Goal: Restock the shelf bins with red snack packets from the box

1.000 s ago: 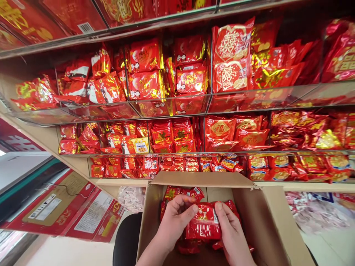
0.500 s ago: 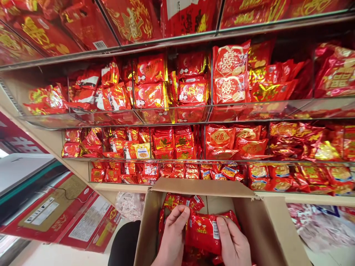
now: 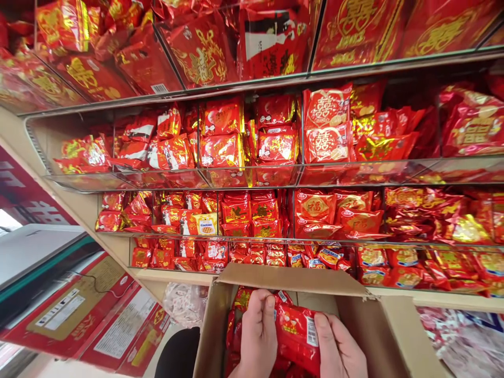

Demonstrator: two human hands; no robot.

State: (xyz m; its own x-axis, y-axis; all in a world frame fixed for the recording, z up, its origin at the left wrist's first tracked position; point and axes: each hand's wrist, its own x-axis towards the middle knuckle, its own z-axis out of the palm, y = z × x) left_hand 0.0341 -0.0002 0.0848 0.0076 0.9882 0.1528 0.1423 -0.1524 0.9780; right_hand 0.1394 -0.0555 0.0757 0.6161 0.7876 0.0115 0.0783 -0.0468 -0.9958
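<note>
- A shop interior, filled mostly by wooden shelving, which rises beyond the cardboard box; clear partitions split its tiers, crowded with shiny red and gold packets.
- The cardboard box itself stands open before the lowest tier, its far flap folded outward, with a pile of loose red packets inside.
- Left of the box, a red and brown printed carton, with white labels stuck on it.
- Right of the box, pale pink and clear plastic wrapping, low under the shelving.
- Just left of the box, a black rounded thing, cut off by the picture's lower edge.
- Also just left of the box, near its far corner, a crumpled clear bag.
- Over the box, the right hand, thumb on top, pinching one end of the red packet.
- Over the box too, the left hand, fingertips pressed together on the packet's other end.
- The red packet, slightly tilted above the box's opening, between both hands.
- On that packet, above the box, a white barcode label beside the right thumb.
</note>
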